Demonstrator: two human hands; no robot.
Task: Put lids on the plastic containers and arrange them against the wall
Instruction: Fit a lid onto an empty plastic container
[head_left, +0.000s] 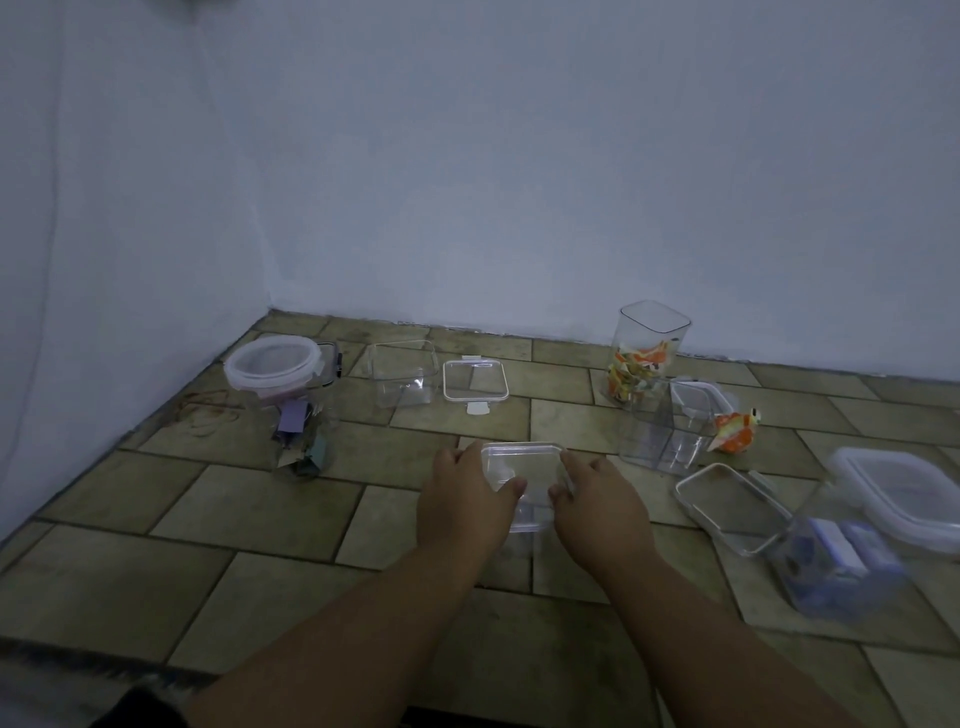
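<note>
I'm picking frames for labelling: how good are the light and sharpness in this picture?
Head view: dim, flat, bluish light, no hard shadows or glare; the container with purple contents at the right edge is smeared by blur; the clear container gripped by the left hand and right hand hardly stands out from the tiled floor.

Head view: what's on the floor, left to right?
In order: lidded round jar with paper scraps → open empty container → loose flat lid → clear container gripped by left hand and right hand → tall open container with orange scraps → orange paper piece → container with blue contents. Overlapping ones at right skipped.
</note>
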